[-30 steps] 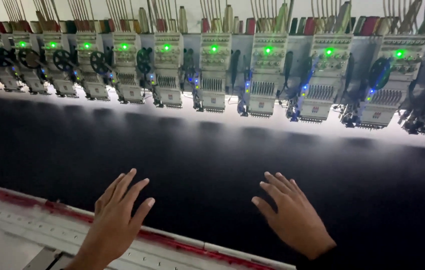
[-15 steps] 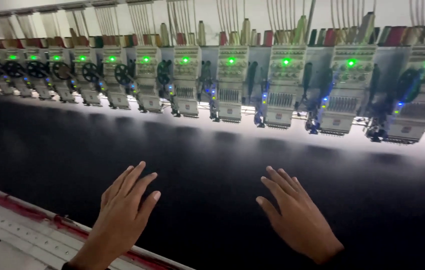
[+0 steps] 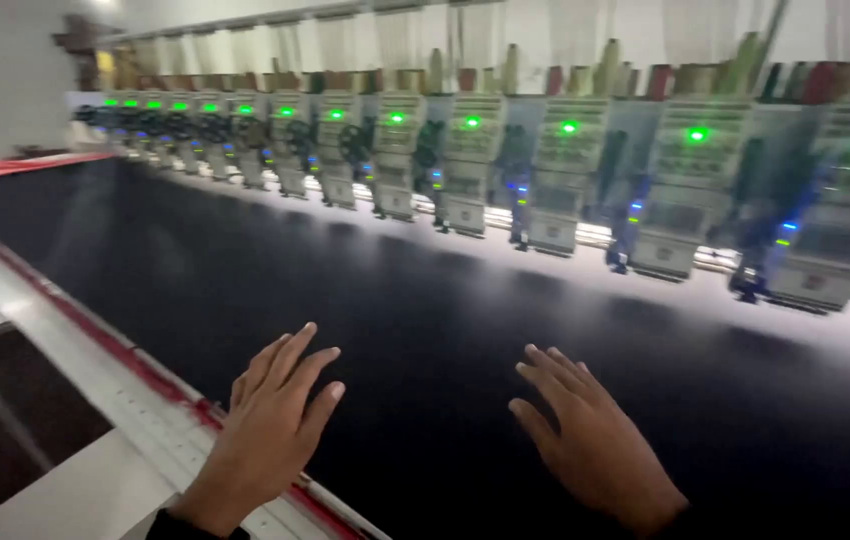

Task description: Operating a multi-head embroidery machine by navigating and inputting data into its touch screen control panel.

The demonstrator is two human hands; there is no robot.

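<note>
My left hand [image 3: 270, 425] lies flat with fingers spread on a wide sheet of black fabric [image 3: 425, 300], its wrist over the red-edged frame rail [image 3: 135, 365] at the near side. My right hand [image 3: 590, 445] also rests palm down on the fabric, fingers apart, a short way to the right. Neither hand holds anything. The fabric stretches across the bed of a long embroidery machine.
A row of several embroidery heads [image 3: 465, 165] with green lights runs along the far side of the fabric, from the far left to the right edge. Thread cones [image 3: 605, 70] stand above them. A pale metal frame [image 3: 55, 490] lies at the near left.
The view has swung to the left, so the row of heads now runs off diagonally. Both hands stay flat on the fabric in about the same pose.
</note>
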